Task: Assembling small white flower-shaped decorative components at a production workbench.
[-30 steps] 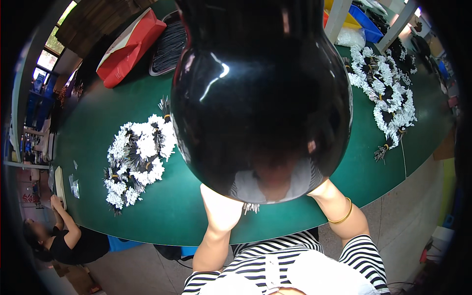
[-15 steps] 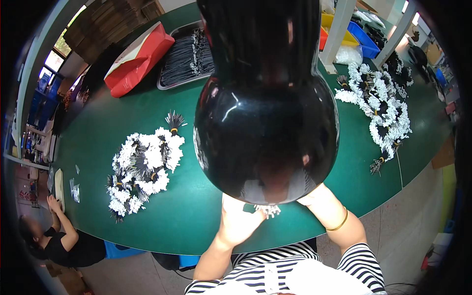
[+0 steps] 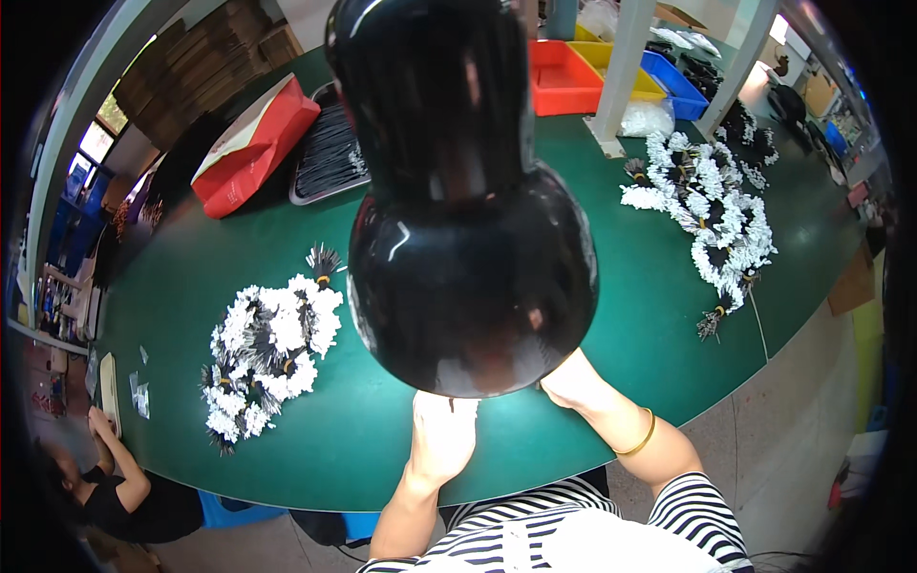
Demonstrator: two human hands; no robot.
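Observation:
A glossy black lamp shade [image 3: 473, 296] hangs in front of my hands and hides most of them. My left hand [image 3: 443, 435] is below the shade's lower left edge, with its fingers out of sight behind it. My right hand [image 3: 571, 382] reaches in from the right, its fingers also covered. Whatever lies between them is hidden. To the left on the green table [image 3: 382, 458] lies a pile of bundled black wires with white ends [image 3: 287, 329], tied with yellowish bands.
More white-ended bundles [image 3: 731, 234] lie at the right. Farther back are a red bag [image 3: 258, 143], a metal tray [image 3: 304, 199] of black wires, a red bin [image 3: 564, 81], a blue bin [image 3: 674, 88] and grey posts [image 3: 626, 76]. Another person [image 3: 124, 487] sits at far left.
The view has shifted, moving the lamp shade left in the picture. A cluster of white ends by my left hand, visible before, is now hidden, and that hand's fingers have gone behind the shade.

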